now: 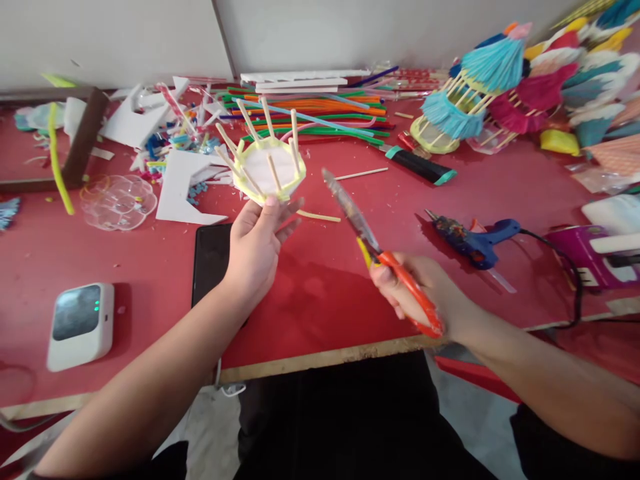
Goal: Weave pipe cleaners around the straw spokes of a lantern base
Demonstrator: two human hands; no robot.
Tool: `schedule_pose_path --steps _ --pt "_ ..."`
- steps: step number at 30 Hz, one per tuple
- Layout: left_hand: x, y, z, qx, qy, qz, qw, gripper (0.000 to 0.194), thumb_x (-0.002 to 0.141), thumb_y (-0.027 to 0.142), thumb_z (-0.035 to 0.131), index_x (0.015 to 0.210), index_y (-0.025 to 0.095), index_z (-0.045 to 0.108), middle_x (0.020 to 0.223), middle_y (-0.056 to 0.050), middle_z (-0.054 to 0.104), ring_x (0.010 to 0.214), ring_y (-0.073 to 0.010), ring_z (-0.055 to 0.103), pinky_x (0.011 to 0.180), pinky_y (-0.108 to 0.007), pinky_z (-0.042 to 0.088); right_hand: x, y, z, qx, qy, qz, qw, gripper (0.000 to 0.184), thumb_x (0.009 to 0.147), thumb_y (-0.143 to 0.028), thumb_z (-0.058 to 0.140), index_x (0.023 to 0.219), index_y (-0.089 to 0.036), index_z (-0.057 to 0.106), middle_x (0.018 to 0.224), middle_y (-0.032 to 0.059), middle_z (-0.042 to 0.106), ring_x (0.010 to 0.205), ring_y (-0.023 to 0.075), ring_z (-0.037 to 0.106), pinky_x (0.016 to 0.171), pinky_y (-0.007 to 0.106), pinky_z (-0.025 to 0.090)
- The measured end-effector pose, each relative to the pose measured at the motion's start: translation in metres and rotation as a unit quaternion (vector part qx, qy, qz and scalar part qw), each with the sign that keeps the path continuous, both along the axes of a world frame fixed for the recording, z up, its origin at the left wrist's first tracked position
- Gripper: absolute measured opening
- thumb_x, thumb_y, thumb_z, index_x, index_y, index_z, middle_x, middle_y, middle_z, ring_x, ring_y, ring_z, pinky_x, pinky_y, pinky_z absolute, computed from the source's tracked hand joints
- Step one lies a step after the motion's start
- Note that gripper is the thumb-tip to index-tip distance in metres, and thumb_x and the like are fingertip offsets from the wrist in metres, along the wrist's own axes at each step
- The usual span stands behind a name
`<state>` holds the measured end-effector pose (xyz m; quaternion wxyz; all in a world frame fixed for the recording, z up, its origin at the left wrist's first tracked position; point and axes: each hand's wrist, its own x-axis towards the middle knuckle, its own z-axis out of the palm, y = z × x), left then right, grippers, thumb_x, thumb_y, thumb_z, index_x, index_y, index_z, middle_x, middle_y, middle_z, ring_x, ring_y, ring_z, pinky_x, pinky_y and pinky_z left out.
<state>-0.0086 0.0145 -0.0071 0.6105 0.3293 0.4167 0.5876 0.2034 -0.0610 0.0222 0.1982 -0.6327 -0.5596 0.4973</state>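
1. A red-topped table (310, 293) with a raw, worn front edge spans the view from 9 o'clock to 3 o'clock.
2. At 2 o'clock, a turquoise-fringed model (453, 107) leans on its pale stick posts.
3. Toward 4 o'clock, the right hand (425, 287) grips orange-handled scissors (410, 290), fingers closed around the handles, blades apparently together and aimed at 11 o'clock. The scissors look rigid and the heavier of the two held pieces; the handles offer the sure hold.
4. At 3 o'clock, a blue glue gun (483, 247) lies on its side, nozzle toward 10 o'clock, cord trailing right.
5. Raised above the table between 10 and 11 o'clock, a stick-ringed base (260, 167) is pinched in the left hand (255, 247), thumb on the near rim at its 6 o'clock, other fingers partly spread behind and below. It should handle as featherlight, its disc fairly stiff but its joints fragile; the rim makes a safer hold than the posts. White-floored and roughly round, it wears a pale yellow, fuzzy-looking border and tilts toward the camera.
6. Slim, pale wooden posts (267, 119) rise around that border, splaying at uneven angles, tops bare.
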Motion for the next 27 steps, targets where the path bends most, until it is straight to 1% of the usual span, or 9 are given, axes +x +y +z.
schedule_pose_path --steps 2,4,6,9,13,17,22,25,27 --pt "0.0 -0.001 0.002 -0.007 -0.005 -0.007 1.0 0.017 0.09 0.038 0.073 0.088 0.022 0.067 0.103 -0.003 0.077 0.106 -0.0204 0.074 0.084 -0.029 0.058 0.008 0.012 0.002 0.062 -0.123 -0.038 0.99 0.061 0.079 -0.082 0.055 0.064 -0.026 0.036 0.051 -0.0054 0.036 0.045 0.0118 0.038 0.048 0.028 0.026" --pt "0.0 -0.002 0.004 -0.006 -0.007 -0.025 1.0 0.015 0.09 0.037 0.073 0.089 0.023 0.067 0.105 -0.003 0.077 0.106 -0.0204 0.074 0.084 -0.029 0.058 0.017 0.024 0.004 0.122 -0.268 -0.049 0.954 0.055 0.08 -0.071 0.064 0.064 -0.027 0.037 0.051 -0.0046 0.037 0.046 0.0134 0.036 0.052 0.03 0.025" --pt "0.0 -0.003 0.004 0.0 -0.016 -0.046 0.999 0.014 0.089 0.036 0.074 0.089 0.024 0.067 0.107 -0.003 0.077 0.104 -0.0197 0.075 0.083 -0.029 0.058 0.025 0.034 0.002 0.16 -0.388 -0.032 0.907 0.048 0.081 -0.06 0.067 0.064 -0.027 0.037 0.051 -0.0039 0.036 0.047 0.0146 0.034 0.054 0.031 0.023" --pt "0.001 -0.004 0.004 0.01 -0.023 -0.076 0.997 0.013 0.087 0.035 0.076 0.09 0.025 0.068 0.11 -0.002 0.076 0.101 -0.0187 0.075 0.082 -0.029 0.059 0.03 0.039 -0.006 0.197 -0.471 0.026 0.859 0.035 0.086 -0.05 0.063 0.066 -0.026 0.045 0.054 -0.0006 0.043 0.049 0.0164 0.037 0.055 0.032 0.023" --pt "0.001 -0.006 0.005 0.025 -0.011 -0.106 0.994 0.019 0.085 0.038 0.078 0.083 0.024 0.067 0.106 -0.001 0.077 0.106 -0.0198 0.074 0.084 -0.03 0.059 0.026 0.034 -0.008 0.258 -0.482 0.078 0.833 0.024 0.09 -0.041 0.059 0.081 -0.019 0.064 0.077 0.0078 0.061 0.058 0.0184 0.051 0.055 0.032 0.03" --pt "0.001 -0.006 0.005 0.026 -0.003 -0.114 0.993 0.021 0.084 0.04 0.079 0.081 0.023 0.066 0.1 -0.002 0.077 0.104 -0.0198 0.074 0.083 -0.029 0.06 0.009 0.035 0.005 0.337 -0.407 0.091 0.844 0.024 0.098 -0.03 0.051 0.091 -0.018 0.071 0.094 0.0111 0.068 0.074 0.0206 0.063 0.061 0.032 0.04" --pt "-0.002 0.001 0.004 0.014 -0.003 -0.027 1.0 0.014 0.088 0.037 0.074 0.088 0.026 0.066 0.111 -0.001 0.077 0.107 -0.0195 0.074 0.08 -0.027 0.059 -0.018 0.069 -0.002 0.336 -0.365 0.176 0.85 0.018 0.097 -0.025 0.056 0.1 -0.016 0.072 0.104 0.0121 0.07 0.094 0.0258 0.065 0.078 0.035 0.048" --pt "-0.005 0.004 0.002 0.013 0.009 0.019 1.0 0.018 0.09 0.038 0.071 0.084 0.026 0.06 0.118 0.0 0.075 0.112 -0.021 0.072 0.082 -0.028 0.058 -0.033 0.094 -0.016 0.331 -0.38 0.199 0.841 0.021 0.096 -0.026 0.061 0.107 -0.01 0.07 0.11 0.016 0.068 0.11 0.0304 0.06 0.093 0.039 0.045" --pt "-0.007 0.005 0.002 0.016 0.011 0.027 0.999 0.02 0.09 0.039 0.071 0.082 0.026 0.058 0.121 0.001 0.074 0.114 -0.0214 0.071 0.085 -0.031 0.057 -0.042 0.107 -0.022 0.32 -0.375 0.22 0.842 0.019 0.098 -0.023 0.056 0.103 -0.01 0.069 0.105 0.0148 0.067 0.107 0.0274 0.06 0.098 0.04 0.042"
